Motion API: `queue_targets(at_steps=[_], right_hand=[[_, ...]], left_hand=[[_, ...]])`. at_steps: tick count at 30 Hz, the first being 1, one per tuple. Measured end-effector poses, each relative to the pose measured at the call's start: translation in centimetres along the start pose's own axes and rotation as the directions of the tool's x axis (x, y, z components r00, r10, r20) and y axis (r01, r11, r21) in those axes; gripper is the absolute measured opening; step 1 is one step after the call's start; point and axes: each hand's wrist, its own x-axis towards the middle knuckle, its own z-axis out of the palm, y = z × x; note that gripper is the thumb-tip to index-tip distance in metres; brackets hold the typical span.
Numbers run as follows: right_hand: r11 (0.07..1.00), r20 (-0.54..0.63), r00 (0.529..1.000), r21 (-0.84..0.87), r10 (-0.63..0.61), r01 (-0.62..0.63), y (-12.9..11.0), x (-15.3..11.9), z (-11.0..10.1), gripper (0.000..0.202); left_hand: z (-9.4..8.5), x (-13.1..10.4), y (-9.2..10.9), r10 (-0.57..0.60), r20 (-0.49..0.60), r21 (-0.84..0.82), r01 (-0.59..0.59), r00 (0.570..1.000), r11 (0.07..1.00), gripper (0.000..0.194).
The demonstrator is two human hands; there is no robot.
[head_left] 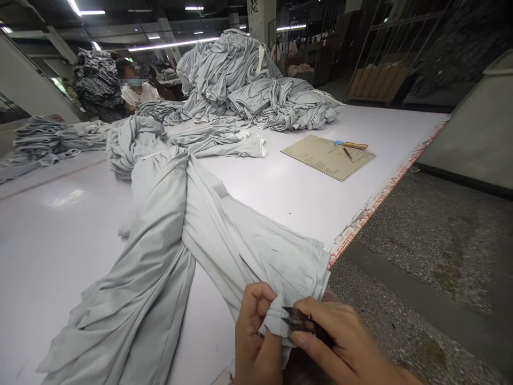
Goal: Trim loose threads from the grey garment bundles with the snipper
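Observation:
Light grey trousers [160, 214] lie across the white table, their legs spread toward me. At the table's near edge my left hand [256, 331] is closed on a hem of one leg, fingers pinching the folded cloth. My right hand [340, 331] is closed round small dark thread snips [304, 322]. The snips' blades point left and lie against the pinched hem. Part of the snips' handle is hidden in my right palm.
A large heap of grey garments [228, 69] stands at the back of the table [256, 187]. Folded grey cloth [40, 139] lies at the left. A cardboard sheet [320, 158] bears a blue-and-wood tool [351, 144]. A person [138, 91] is behind the table.

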Motion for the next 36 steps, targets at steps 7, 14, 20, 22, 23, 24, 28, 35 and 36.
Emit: queue_targets(at_steps=[7, 14, 20, 22, 23, 24, 28, 35, 36], right_hand=[[0.999, -0.006, 0.999, 0.011, -0.045, 0.045, 0.4, -0.2, 0.3, 0.029], [0.984, -0.025, 0.991, 0.127, 0.132, -0.128, 1.1, 0.8, -0.5, 0.01], [0.944, 0.015, 0.965, 0.207, 0.26, -0.258, 1.9, 1.1, -1.4, 0.022], [0.954, 0.115, 0.965, 0.165, 0.234, -0.251, 1.6, 0.6, -1.4, 0.022], [0.961, 0.145, 0.964, 0.134, 0.223, -0.242, 1.4, 0.3, -1.5, 0.022], [0.968, 0.166, 0.963, 0.097, 0.212, -0.23, 1.2, 0.1, -1.5, 0.023], [0.984, 0.223, 0.959, -0.076, 0.172, -0.159, 0.5, -0.2, -1.6, 0.025], [0.988, 0.214, 0.976, -0.153, 0.038, -0.005, 0.2, 0.1, -1.4, 0.032], [0.988, 0.209, 0.977, -0.155, 0.031, 0.001, 0.2, 0.1, -1.3, 0.032]], left_hand=[[0.0, -0.5, -0.7, 0.029, -0.021, 0.072, -0.028, 0.999, 0.997, 0.024], [-1.4, 0.3, 1.7, 0.266, 0.172, 0.559, -0.316, 0.949, 0.767, 0.01], [-2.6, 1.2, 3.0, -0.169, 0.083, 0.376, 0.127, 0.982, 0.918, 0.044], [-2.6, 1.0, 2.6, -0.21, 0.048, 0.333, 0.182, 0.977, 0.925, 0.044], [-2.5, 0.9, 2.5, -0.224, 0.045, 0.33, 0.197, 0.974, 0.923, 0.044], [-2.5, 0.7, 2.3, -0.235, 0.049, 0.337, 0.205, 0.971, 0.919, 0.044], [-2.3, 0.4, 2.3, -0.21, 0.111, 0.456, 0.138, 0.971, 0.879, 0.044], [-2.3, 0.3, 2.9, -0.159, 0.104, 0.55, 0.077, 0.982, 0.832, 0.045], [-2.3, 0.3, 2.9, -0.179, 0.095, 0.535, 0.101, 0.979, 0.838, 0.045]])
